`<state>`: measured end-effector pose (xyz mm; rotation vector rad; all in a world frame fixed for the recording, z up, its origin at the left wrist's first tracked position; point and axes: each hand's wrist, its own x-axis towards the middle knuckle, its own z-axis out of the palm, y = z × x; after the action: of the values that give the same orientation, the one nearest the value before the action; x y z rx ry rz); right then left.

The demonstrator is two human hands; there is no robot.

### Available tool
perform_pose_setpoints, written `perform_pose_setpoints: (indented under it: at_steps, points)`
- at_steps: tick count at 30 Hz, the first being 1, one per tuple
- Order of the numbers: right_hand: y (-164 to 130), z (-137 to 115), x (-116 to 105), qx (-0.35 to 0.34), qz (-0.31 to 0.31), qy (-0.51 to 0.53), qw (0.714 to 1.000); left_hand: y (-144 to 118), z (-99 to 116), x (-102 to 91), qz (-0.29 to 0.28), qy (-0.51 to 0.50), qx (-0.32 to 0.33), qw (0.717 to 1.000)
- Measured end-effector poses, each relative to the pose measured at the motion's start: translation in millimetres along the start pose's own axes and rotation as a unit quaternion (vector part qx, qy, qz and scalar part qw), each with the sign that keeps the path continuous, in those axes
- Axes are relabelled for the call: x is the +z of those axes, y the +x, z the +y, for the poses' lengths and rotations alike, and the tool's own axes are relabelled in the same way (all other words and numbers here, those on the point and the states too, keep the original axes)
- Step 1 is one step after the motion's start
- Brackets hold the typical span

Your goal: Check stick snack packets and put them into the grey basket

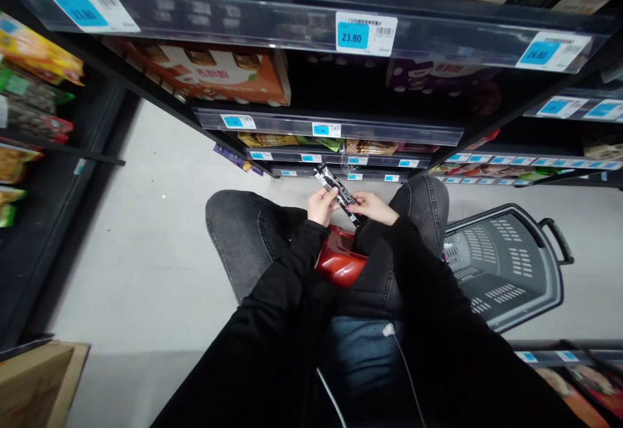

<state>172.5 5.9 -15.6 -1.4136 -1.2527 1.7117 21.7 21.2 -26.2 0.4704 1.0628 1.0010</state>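
Note:
Both hands are closed on a slim black packet (337, 191) with silvery ends and pale printing, tilted between them. My left hand (321, 206) pinches it near the middle, thumb on top. At its lower end, my right hand (374, 207) grips with the fingertips. Just below the hands, between my legs, is a glossy red surface (341, 262) whose kind I cannot make out. The packet is above the floor, close in front of the lowest shelves.
A dark shopping basket (511, 265) with a handle lies on the floor to the right. Store shelves (272, 22) with price tags and boxes stand in front. Bagged snacks (36, 51) hang at left; a cardboard box (43, 376) is at lower left.

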Motion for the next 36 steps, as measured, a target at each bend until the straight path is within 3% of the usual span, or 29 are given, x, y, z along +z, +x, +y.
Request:
perform_pose_setpoints:
  at_steps: [7,16,24,30,36]
  points:
    - [-2,-3,6,-0.005,-0.028,0.045,0.999,0,0,1.1,0.057,-0.015,0.026,0.998]
    - [-2,-1,4,0.027,0.003,0.049,0.998,7,4,-7.1,0.077,-0.092,0.02,0.993]
    - [1,-9,-12,-0.075,0.186,0.109,0.973,5,15,-6.2,0.017,-0.104,0.046,0.993]
    - [-3,-9,-15,-0.104,0.191,0.131,0.967,1,22,-10.1,-0.047,-0.101,0.036,0.993]
    - [-3,-9,-14,-0.094,0.193,0.131,0.968,3,22,-12.8,-0.045,-0.105,0.038,0.993]
